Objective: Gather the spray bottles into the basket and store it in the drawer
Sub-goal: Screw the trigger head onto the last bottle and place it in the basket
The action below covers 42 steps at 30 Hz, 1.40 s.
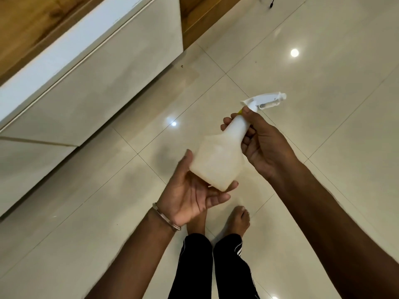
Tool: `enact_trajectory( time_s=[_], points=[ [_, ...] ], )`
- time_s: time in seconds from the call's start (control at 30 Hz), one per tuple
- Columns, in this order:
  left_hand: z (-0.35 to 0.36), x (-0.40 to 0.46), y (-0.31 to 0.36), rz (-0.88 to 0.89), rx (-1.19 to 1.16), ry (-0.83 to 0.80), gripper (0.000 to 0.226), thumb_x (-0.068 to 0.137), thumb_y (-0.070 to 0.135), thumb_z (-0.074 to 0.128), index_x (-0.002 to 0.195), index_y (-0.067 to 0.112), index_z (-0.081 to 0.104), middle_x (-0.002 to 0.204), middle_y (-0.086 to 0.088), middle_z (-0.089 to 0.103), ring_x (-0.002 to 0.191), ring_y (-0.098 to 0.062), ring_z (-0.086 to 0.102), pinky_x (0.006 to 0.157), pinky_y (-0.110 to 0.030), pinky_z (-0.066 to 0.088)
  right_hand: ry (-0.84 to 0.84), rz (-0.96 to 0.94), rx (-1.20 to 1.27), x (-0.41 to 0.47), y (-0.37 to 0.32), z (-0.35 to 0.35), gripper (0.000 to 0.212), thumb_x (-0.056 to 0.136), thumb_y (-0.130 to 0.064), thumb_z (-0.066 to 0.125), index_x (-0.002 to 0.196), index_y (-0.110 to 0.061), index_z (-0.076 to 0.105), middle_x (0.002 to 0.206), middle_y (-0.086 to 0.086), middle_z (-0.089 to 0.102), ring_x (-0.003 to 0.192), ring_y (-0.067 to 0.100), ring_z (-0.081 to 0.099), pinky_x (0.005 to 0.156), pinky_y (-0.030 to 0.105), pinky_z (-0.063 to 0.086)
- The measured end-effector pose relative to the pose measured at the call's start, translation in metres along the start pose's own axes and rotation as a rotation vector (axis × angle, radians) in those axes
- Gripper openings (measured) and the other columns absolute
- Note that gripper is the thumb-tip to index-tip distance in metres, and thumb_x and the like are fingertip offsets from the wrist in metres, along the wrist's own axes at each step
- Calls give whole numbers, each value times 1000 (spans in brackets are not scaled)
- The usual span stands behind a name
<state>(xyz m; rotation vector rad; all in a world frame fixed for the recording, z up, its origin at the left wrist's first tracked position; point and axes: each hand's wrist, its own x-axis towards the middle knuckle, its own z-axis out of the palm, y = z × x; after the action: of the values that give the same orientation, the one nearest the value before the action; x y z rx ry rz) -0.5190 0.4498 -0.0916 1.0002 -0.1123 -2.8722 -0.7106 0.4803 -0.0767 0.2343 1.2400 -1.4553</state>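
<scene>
A white translucent spray bottle (218, 156) with a white trigger head hangs tilted in mid-air above the floor, nozzle pointing up and right. My right hand (267, 145) is wrapped around its neck just below the trigger. My left hand (192, 195), with a metal bangle on the wrist, cups the bottle's base from underneath, thumb against its side. No basket is in view.
A glossy cream cabinet (90, 87) with flat drawer fronts and a wooden top runs along the left. Shiny beige floor tiles (323, 72) fill the rest. My bare feet (237, 219) and black trousers are directly below the hands. A black cable end lies at top right.
</scene>
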Motion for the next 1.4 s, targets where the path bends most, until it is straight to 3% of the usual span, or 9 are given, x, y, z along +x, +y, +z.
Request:
enact_trajectory(
  time_s=[0.2,0.37,0.47,0.57,0.7,0.97,1.1,1.23,1.4],
  points=[
    [-1,-6,-7,814,1209,473,91,62,40,84,138,42,35,139,22,42,130,-2,44,98,-19,47,93,-71,-110,-8,7,12,15,88,-22,75,84,-8,77,101,20,76,98,29,75,81,38,62],
    [-7,-24,9,173,223,45,74,65,56,78,129,25,58,134,-8,59,122,-29,58,87,-47,55,-65,-64,-94,-22,5,14,23,90,-26,71,96,-4,75,104,20,76,100,30,74,77,33,60],
    [-6,-34,5,6,140,-78,75,65,51,80,128,15,60,134,-20,56,120,-45,55,83,-53,55,-150,-31,-79,-36,6,13,22,90,-28,71,91,-8,79,107,20,75,102,30,73,79,33,60],
    [5,-39,-12,222,555,125,61,60,40,85,117,27,67,120,-2,68,112,-26,64,78,-38,58,-39,-80,-156,-52,13,8,18,89,-23,72,92,-6,76,102,17,77,98,28,75,79,36,61],
    [18,-51,-50,668,1394,555,100,60,46,85,145,30,34,136,12,43,116,5,43,93,-10,40,222,-173,-218,-79,32,2,16,87,-21,75,75,-13,79,92,12,78,91,23,75,87,40,61],
    [14,-102,-79,656,1466,552,111,52,76,68,145,37,21,135,15,38,115,2,43,84,-10,38,145,-229,-250,-138,59,-1,14,88,-24,75,87,-11,79,101,15,77,102,27,74,89,37,60],
    [7,-123,-83,673,1554,608,103,61,66,72,145,33,23,140,10,40,118,-7,46,85,-15,38,56,-282,-350,-166,75,20,12,85,-28,77,87,-17,79,107,14,76,107,24,72,98,42,56],
    [-4,-157,-72,791,1439,674,97,58,63,76,139,32,35,136,14,45,105,3,42,77,0,30,-112,-270,-650,-184,86,47,41,79,-52,76,110,-26,72,117,-4,74,115,12,66,105,49,47],
    [-19,-205,-41,907,1268,793,91,56,64,74,134,30,40,129,11,50,105,-7,54,78,-16,50,-287,-114,-885,-199,118,85,66,76,-55,76,137,-46,51,133,-13,63,121,9,61,102,50,50]
  ],
)
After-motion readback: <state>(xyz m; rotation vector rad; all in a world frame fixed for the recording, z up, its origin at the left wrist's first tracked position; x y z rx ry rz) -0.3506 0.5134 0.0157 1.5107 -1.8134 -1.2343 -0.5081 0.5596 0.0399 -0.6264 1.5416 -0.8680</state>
